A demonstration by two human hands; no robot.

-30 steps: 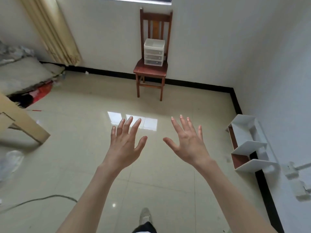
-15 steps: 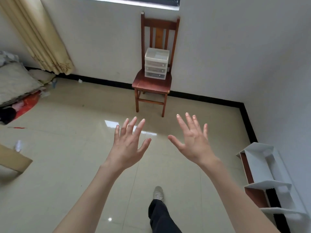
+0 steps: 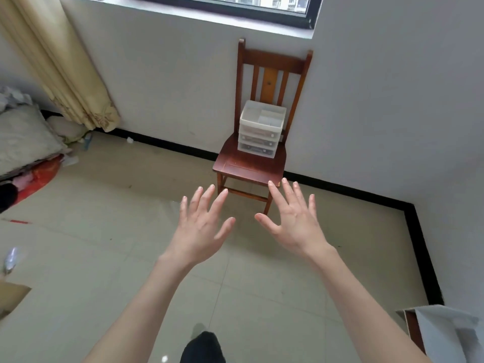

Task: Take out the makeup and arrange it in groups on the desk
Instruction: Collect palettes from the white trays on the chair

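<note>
Plainly both hands are free: the left hand [image 3: 200, 229] and the right hand [image 3: 293, 221] are held out in front of the body with fingers straight and spread wide, backs to the camera, gripping nothing and touching nothing. Beyond the fingertips, well apart from them across the tiled floor [image 3: 104, 258], a wooden chair [image 3: 251, 163] stands against the wall under the window [image 3: 235, 6], and on its seat sits a small white drawer organiser [image 3: 260, 128] — three shallow drawers stacked under an open top tray. That is most likely where the makeup is kept, though what lies inside is too small to tell. No desk can be identified with certainty in this view. The step in hand, as I judge it, is the approach, and doing it well means walking right up to the chair before reaching, then taking the organiser from both sides with a hand on each wall, low down, and keeping it level — the drawers look free to slide forward if it tips
</note>
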